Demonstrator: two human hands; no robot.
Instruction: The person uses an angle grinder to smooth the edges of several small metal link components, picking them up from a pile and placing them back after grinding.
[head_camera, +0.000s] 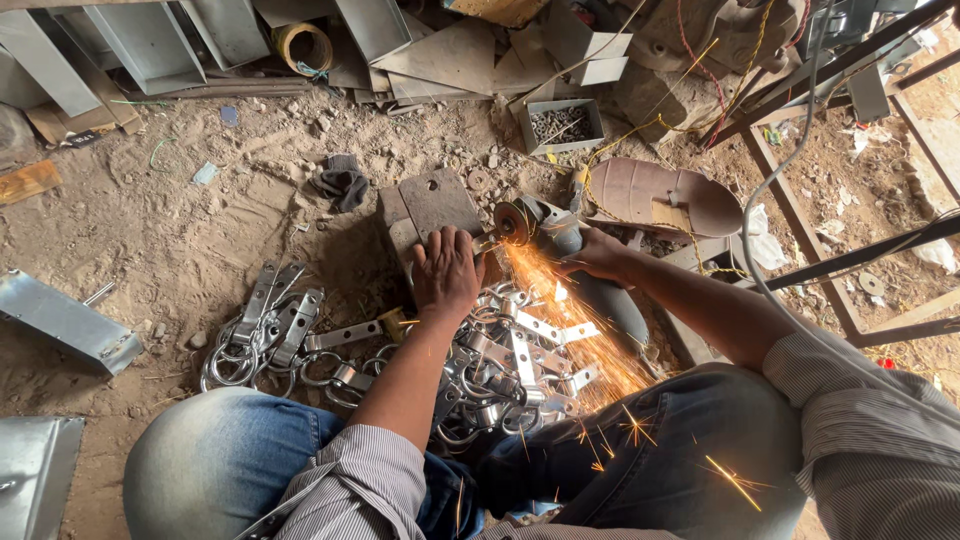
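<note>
Left hand (446, 272) clenched down over a small metal piece (487, 247) at the near edge of the steel block (432, 205); right hand (598, 254) wrapped around the angle grinder (560, 240). Piece mostly hidden, seemingly a ring fitting. Grey grinder, disc (514, 222) shedding orange sparks (575, 330) over the heap of fittings (500, 365).

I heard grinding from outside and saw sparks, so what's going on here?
A person crouched on the dirt floor is grinding metal. The right hand holds an angle grinder, its disc throwing sparks toward the knees. The left hand presses a small piece, mostly hidden, against a steel block. A pile of metal hasps with rings lies in front of the knees.
</note>
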